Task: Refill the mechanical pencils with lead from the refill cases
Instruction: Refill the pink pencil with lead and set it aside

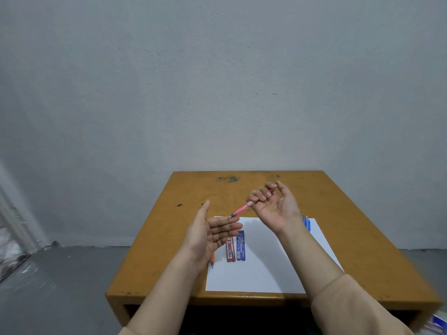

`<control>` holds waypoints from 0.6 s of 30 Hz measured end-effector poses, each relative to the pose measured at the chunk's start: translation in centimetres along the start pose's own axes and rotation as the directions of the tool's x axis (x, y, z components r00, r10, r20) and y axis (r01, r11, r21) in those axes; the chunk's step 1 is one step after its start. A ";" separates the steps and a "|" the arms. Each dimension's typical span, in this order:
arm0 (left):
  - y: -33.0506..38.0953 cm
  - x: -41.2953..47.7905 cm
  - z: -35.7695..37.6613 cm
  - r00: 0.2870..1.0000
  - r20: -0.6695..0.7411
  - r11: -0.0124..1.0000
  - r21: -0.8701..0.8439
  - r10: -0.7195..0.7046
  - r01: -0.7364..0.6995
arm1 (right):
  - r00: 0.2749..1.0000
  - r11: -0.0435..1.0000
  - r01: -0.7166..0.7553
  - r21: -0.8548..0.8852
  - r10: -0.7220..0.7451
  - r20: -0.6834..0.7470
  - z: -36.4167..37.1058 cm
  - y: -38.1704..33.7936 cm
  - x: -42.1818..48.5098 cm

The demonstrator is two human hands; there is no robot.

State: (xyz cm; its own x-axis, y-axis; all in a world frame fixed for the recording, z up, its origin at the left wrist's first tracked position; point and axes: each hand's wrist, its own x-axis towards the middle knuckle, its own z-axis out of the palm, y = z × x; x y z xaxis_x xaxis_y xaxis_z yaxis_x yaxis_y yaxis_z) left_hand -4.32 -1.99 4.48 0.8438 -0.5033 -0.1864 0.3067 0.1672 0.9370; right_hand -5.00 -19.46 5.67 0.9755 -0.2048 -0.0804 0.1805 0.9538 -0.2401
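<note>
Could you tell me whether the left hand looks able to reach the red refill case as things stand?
Probably yes: the left hand is open and empty, close above the red refill case, which lies uncovered on the white paper beside the blue refill case.

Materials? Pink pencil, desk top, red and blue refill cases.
Pink pencil: translucent plastic barrel, tip looks metal. Desk top: painted wood or laminate, matte ochre, scuffed dark marks. Red refill case and blue refill case: likely plastic, printed labels.

Bare room: wooden desk point(338, 213), grey wall point(217, 81)
</note>
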 end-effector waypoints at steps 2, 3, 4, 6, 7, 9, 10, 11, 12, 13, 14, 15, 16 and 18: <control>0.1 0.0 0.0 1.000 -0.004 1.000 -0.005 -0.008 0.008 | 1.000 1.000 -0.001 0.003 0.001 0.001 -0.1 -0.1 0.1; 0.2 0.0 0.0 1.000 -0.004 1.000 -0.005 -0.013 0.013 | 1.000 1.000 -0.002 0.006 0.002 0.003 -0.1 -0.2 0.1; 0.3 0.1 0.0 1.000 -0.003 1.000 -0.003 -0.018 0.018 | 1.000 1.000 -0.003 0.008 0.003 0.003 -0.1 -0.2 0.1; 0.4 0.1 0.1 1.000 0.000 1.000 0.002 -0.025 0.025 | 1.000 1.000 -0.002 0.010 0.002 0.000 0.1 -0.2 0.2; 0.4 0.1 0.1 1.000 -0.001 1.000 0.002 -0.028 0.028 | 1.000 1.000 -0.002 0.010 0.002 -0.002 0.2 -0.2 0.2; 0.5 0.1 0.2 1.000 -0.004 1.000 -0.001 -0.030 0.030 | 1.000 1.000 -0.002 0.005 0.002 -0.007 0.3 -0.2 0.2; 0.5 0.1 0.2 1.000 -0.004 1.000 -0.004 -0.031 0.031 | 1.000 1.000 -0.002 0.001 0.002 -0.010 0.3 -0.2 0.1; 0.5 0.0 0.2 0.999 -0.004 0.999 -0.006 -0.032 0.032 | 1.000 1.000 0.000 -0.003 0.000 -0.012 0.4 -0.3 0.1; 0.6 0.0 0.2 0.999 -0.003 0.999 -0.010 -0.034 0.034 | 1.000 1.000 0.004 -0.009 -0.004 -0.015 0.4 -0.3 0.1; 0.6 0.0 0.2 0.999 -0.002 0.999 -0.013 -0.036 0.036 | 1.000 1.000 0.007 -0.014 -0.008 -0.018 0.4 -0.3 0.1; 0.6 0.0 0.2 0.999 -0.001 0.999 -0.015 -0.038 0.038 | 1.000 1.000 0.009 -0.017 -0.009 -0.020 0.5 -0.3 0.1; 0.6 -0.1 0.2 0.999 0.000 0.999 -0.017 -0.038 0.038 | 1.000 1.000 0.008 -0.019 -0.008 -0.020 0.5 -0.3 0.1; 0.6 -0.1 0.2 0.999 0.000 0.999 -0.017 -0.038 0.038 | 1.000 1.000 0.006 -0.019 -0.006 -0.018 0.5 -0.3 0.1; 0.6 -0.2 0.3 1.000 0.000 0.999 -0.019 -0.032 0.032 | 1.000 1.000 0.002 -0.019 -0.002 -0.013 0.5 -0.2 0.0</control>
State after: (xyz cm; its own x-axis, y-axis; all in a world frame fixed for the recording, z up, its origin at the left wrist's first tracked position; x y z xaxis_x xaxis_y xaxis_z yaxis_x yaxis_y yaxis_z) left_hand -4.42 -2.03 5.20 0.8338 -0.5081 -0.2160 0.3417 0.1675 0.9248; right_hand -4.93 -19.54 6.22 0.9734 -0.2094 -0.0927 0.1796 0.9492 -0.2584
